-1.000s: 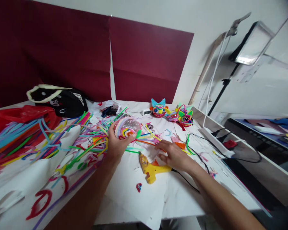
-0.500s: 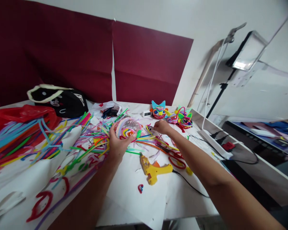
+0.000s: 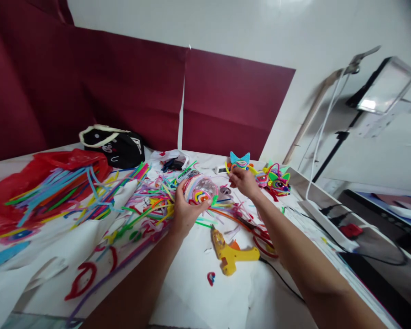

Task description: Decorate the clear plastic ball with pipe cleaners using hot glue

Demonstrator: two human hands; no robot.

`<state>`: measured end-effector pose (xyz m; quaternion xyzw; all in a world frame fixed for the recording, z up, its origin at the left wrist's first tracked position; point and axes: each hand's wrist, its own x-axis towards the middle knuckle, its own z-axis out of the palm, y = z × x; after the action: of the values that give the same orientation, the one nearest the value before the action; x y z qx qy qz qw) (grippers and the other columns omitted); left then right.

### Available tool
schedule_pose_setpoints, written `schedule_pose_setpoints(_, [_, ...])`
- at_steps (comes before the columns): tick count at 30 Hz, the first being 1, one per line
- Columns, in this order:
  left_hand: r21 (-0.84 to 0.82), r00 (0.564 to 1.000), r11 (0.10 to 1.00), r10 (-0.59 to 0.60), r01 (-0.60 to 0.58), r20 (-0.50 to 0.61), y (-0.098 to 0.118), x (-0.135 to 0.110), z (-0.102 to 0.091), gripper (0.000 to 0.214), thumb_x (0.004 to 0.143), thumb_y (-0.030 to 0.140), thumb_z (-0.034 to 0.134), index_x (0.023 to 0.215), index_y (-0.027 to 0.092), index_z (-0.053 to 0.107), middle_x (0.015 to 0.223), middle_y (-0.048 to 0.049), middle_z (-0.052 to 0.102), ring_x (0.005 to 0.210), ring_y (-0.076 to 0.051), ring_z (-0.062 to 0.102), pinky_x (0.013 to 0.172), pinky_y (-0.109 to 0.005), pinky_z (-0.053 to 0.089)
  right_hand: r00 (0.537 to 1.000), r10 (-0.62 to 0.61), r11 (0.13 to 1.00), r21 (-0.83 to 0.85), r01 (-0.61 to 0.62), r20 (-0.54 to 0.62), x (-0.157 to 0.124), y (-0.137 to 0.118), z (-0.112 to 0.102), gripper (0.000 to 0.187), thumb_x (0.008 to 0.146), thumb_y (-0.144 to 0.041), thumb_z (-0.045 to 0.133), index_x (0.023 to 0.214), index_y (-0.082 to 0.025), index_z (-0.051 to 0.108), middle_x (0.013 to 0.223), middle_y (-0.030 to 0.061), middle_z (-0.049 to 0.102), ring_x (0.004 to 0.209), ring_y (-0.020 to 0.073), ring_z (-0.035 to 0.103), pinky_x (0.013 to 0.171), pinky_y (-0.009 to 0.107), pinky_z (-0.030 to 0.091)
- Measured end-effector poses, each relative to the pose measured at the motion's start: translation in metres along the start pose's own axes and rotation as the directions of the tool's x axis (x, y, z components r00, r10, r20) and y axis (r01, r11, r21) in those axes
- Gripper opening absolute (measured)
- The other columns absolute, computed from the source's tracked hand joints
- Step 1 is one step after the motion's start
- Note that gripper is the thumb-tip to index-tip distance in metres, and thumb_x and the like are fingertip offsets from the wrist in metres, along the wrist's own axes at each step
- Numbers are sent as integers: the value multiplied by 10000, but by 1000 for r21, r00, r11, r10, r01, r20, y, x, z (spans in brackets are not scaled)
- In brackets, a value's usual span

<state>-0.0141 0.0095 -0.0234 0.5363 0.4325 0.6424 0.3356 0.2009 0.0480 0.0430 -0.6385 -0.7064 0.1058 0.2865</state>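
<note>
My left hand [image 3: 188,208] is wrapped round a clear ball [image 3: 210,186] partly covered with coloured pipe cleaners, with a ringed eye and a green bit on its front. My right hand [image 3: 244,182] is closed in a pinch, with a short yellow pipe cleaner [image 3: 227,167] sticking out at the fingertips. It is in front of a decorated head with blue ears [image 3: 240,159], partly hiding it. Below the hands a yellow glue gun [image 3: 231,253] lies on white paper. Red-handled scissors [image 3: 263,242] lie partly behind my right forearm.
Loose pipe cleaners [image 3: 150,201] cover the table's left and middle, some on a red plastic bag [image 3: 71,160]. A black bag [image 3: 114,148] stands behind. More decorated heads [image 3: 277,183] stand at the back right, near a power strip [image 3: 332,226] and a lamp [image 3: 385,87].
The view has turned left, so the scene sits further right. My right hand has lifted from beside the ball to in front of the blue-eared head. My left hand keeps its hold on the ball.
</note>
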Motion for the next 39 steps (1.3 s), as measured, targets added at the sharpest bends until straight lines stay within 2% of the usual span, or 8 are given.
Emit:
schedule_pose_setpoints(1, [12,1000,1000,23,-23,3,-1,0,0,923,561,310,888,1377,214,469,1366,-136,586,1263,-333,592,1095,-510,471,999,-42,998,48,44,-30,-9,-4,-8,312,1078,-318,379,1104,-138,632,892,67,695,732,154,659,700,292,545])
schedule_pose_setpoints(4, [97,989,984,149,-149,12,-4,-3,1,947,547,295,900,1389,215,474,1384,-139,563,1277,-336,571,1107,-510,456,981,-173,966,179,187,-89,-41,-18,-23,242,1029,-392,468,1080,-200,605,789,6,640,692,148,613,630,254,479])
schedule_pose_setpoints(6, [178,966,950,256,-258,33,-2,-5,1,947,549,274,900,1393,216,475,1373,-135,560,1280,-332,560,1105,-504,459,932,-325,880,310,360,-158,-62,-28,-27,230,980,-430,561,998,-210,625,695,-24,561,622,137,527,576,252,406])
schedule_pose_setpoints(8, [247,936,904,346,-350,61,0,-8,2,933,562,263,898,1392,212,476,1357,-133,559,1287,-331,549,1103,-500,464,920,-374,863,321,391,-115,-80,-36,-29,227,969,-427,590,911,-213,635,664,-34,527,590,125,463,548,253,351])
schedule_pose_setpoints(11, [310,907,853,409,-419,100,3,-12,2,915,572,267,901,1384,210,483,1350,-137,549,1301,-338,539,1097,-493,478,920,-389,876,289,387,-52,-93,-45,-29,221,977,-383,577,859,-205,634,695,-18,569,606,123,465,565,254,348])
schedule_pose_setpoints(16, [358,890,815,429,-455,155,4,-15,2,913,595,289,897,1399,208,471,1376,-145,513,1319,-337,531,1113,-484,477,925,-377,905,188,381,-57,-93,-47,-26,213,957,-366,606,840,-197,662,763,10,650,663,136,534,628,256,377])
schedule_pose_setpoints(31, [387,876,787,455,-480,161,6,-19,4,926,567,189,864,1404,206,467,1371,-144,510,1315,-336,524,1118,-490,475,933,-350,923,140,359,-81,-92,-44,-19,195,869,-341,681,750,-189,655,618,-42,534,554,98,390,574,245,280])
schedule_pose_setpoints(39, [411,859,758,484,-506,167,6,-19,5,915,568,145,821,1407,209,461,1381,-144,499,1324,-343,534,1111,-495,486,984,-162,971,166,174,-80,-93,-55,-12,263,770,-377,676,627,-207,535,563,-48,460,550,110,356,559,261,239])
